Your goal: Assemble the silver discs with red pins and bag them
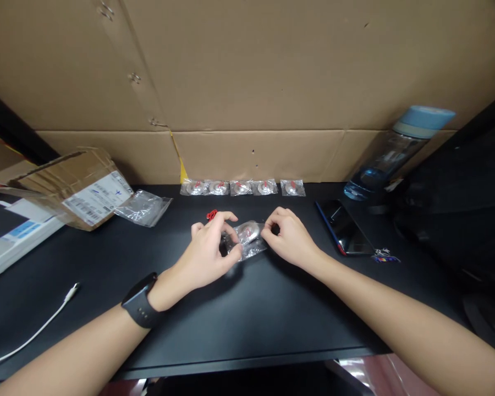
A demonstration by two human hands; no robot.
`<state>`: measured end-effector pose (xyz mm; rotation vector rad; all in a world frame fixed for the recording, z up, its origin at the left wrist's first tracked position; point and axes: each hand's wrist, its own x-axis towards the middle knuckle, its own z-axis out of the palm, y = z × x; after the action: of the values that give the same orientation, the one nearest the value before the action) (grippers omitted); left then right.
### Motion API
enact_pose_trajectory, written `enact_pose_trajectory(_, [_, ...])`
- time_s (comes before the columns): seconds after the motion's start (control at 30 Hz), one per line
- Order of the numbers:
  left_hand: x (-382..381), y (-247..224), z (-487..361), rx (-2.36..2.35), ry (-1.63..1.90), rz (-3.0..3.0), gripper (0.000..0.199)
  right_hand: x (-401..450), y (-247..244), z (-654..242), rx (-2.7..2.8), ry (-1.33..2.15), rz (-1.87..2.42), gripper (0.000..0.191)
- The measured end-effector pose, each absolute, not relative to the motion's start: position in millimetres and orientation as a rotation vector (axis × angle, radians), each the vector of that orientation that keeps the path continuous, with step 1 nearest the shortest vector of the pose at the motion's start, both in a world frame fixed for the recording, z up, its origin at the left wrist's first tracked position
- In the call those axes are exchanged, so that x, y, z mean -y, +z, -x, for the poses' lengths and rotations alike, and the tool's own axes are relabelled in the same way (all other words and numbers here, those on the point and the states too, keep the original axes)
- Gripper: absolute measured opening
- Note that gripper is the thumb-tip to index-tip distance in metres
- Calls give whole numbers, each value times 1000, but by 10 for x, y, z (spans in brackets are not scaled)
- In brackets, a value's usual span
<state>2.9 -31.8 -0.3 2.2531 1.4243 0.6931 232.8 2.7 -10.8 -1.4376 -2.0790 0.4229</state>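
Observation:
A small clear plastic bag [253, 250] is held just above the black table, with a round silvery metal disc [248, 233] bearing a red mark inside it. My left hand [210, 247] has the bag's left edge between its thumb and a curled finger, while its index finger arches free above. On the other side, my right hand [289, 236] pinches the right edge between thumb and fingertips. Just behind my left hand lies a small bundle of red cord [212, 214], partly hidden by the fingers.
Several bagged silvery discs [242, 187] line the back by the cardboard wall [272, 82]. To the left are an opened carton [94, 192], a crumpled clear bag [144, 207] and a white cable [45, 330]. A phone [346, 228] and a blue-capped bottle [388, 154] are at right.

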Motion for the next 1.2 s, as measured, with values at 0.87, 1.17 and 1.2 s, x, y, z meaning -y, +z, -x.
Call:
enact_pose_trajectory(0.87, [195,-74,12,-1651,706,-2334,15,-17,-182,-2332,2218,322,1359,15])
enact_pose_trajectory(1.17, [196,-195,30,-1634,604,-2562,28,-24,-142,-2346,2500,74,1025,53])
enact_pose_trajectory(1.2, [207,-184,26,-1634,601,-2577,27,-30,-147,-2352,2545,85,966,57])
